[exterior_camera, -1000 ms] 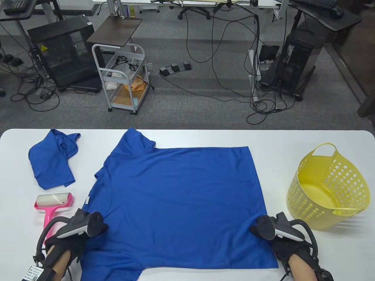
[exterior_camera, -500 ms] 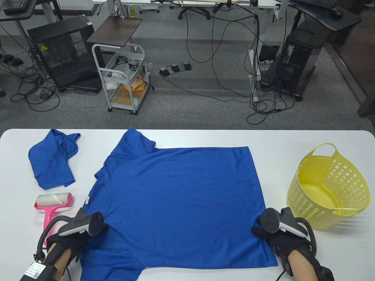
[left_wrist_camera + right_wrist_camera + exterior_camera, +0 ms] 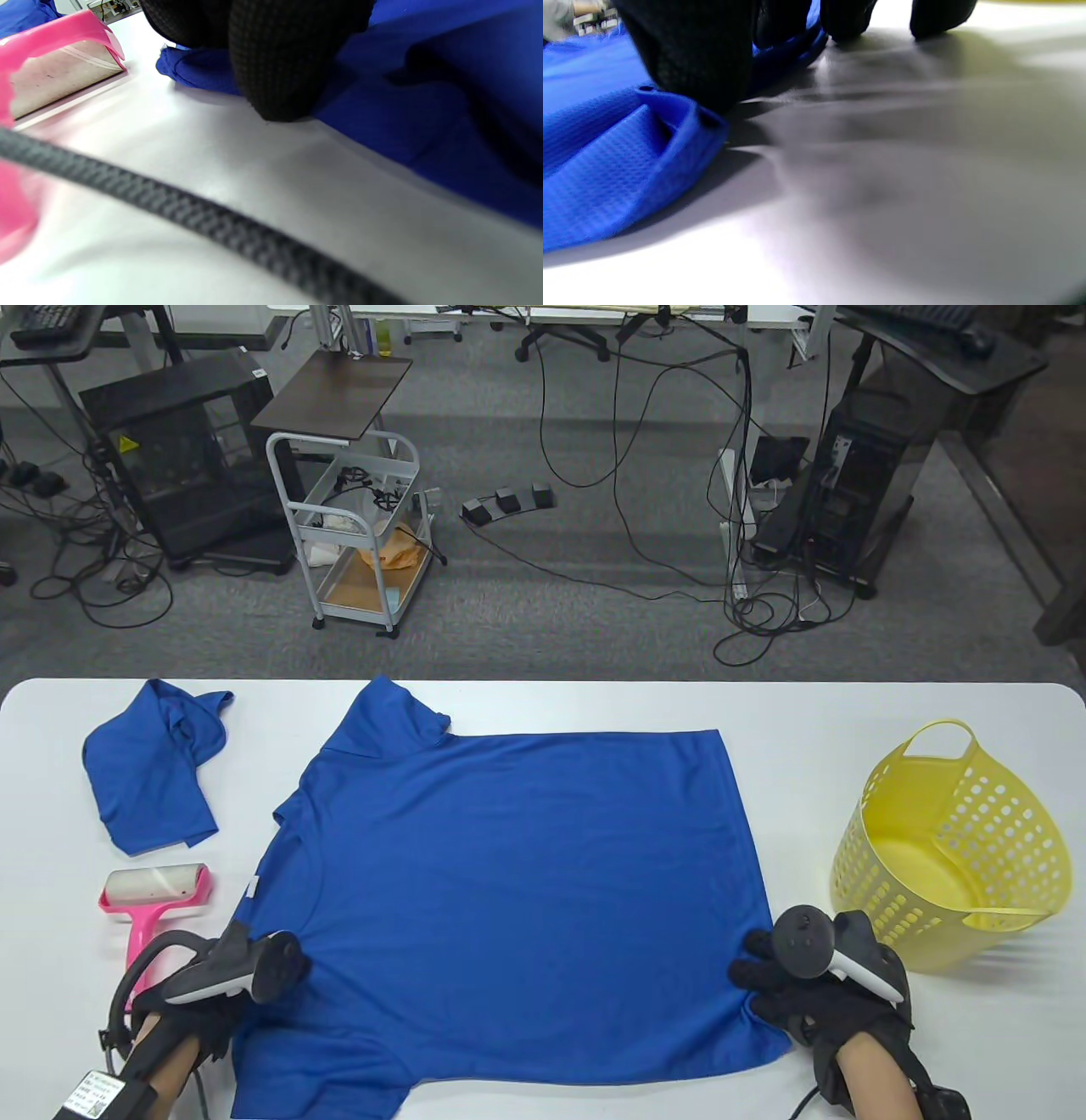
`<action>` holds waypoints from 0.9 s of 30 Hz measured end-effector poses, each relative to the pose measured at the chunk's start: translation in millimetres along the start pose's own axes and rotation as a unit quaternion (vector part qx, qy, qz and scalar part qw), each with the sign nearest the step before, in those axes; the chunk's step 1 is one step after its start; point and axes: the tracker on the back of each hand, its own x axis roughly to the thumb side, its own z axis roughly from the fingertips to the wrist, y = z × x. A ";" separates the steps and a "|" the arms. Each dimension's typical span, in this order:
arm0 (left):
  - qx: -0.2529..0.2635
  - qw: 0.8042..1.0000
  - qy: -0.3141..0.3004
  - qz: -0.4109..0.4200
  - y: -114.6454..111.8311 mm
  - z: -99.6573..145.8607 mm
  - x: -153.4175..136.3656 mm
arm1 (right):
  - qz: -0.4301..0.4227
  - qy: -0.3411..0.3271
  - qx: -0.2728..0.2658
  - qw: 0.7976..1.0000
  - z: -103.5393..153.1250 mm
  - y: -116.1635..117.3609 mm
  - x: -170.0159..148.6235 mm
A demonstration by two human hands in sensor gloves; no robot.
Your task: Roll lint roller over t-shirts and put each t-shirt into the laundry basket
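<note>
A blue t-shirt [image 3: 509, 882] lies spread flat across the middle of the white table [image 3: 551, 704]. My left hand [image 3: 254, 988] grips its left edge near the collar; in the left wrist view gloved fingers [image 3: 275, 63] pin the blue fabric [image 3: 424, 106] to the table. My right hand [image 3: 764, 980] pinches the right hem, which bunches under the fingers [image 3: 691, 55] as a raised fold [image 3: 628, 161]. A pink lint roller [image 3: 153, 891] lies just left of my left hand and shows close up [image 3: 55, 63] in its wrist view. The yellow laundry basket [image 3: 865, 806] stands at the right, empty.
A second blue t-shirt [image 3: 148, 768] lies crumpled at the back left of the table. A black glove cable [image 3: 191, 212] trails across the table by my left wrist. Beyond the far edge is an office floor with a cart [image 3: 356, 526] and cables.
My right hand has slid right and toward me, dragging the hem's near corner with it. My left hand has shifted slightly left and nearer. The roller and basket have not moved.
</note>
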 end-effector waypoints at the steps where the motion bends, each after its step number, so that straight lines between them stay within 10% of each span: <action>1: 0.001 1.000 0.001 0.010 0.8 -0.8 -0.3 | -0.008 -0.001 -0.014 1.000 -0.5 1.1 0.0; 17: 0.084 0.993 -0.026 0.084 10.2 -0.7 8.5 | -0.025 -0.010 0.010 1.000 -3.2 0.1 2.9; 27: 0.282 0.877 -0.098 0.377 90.9 41.5 -17.5 | -0.234 -0.150 -0.151 0.949 9.8 -74.9 48.6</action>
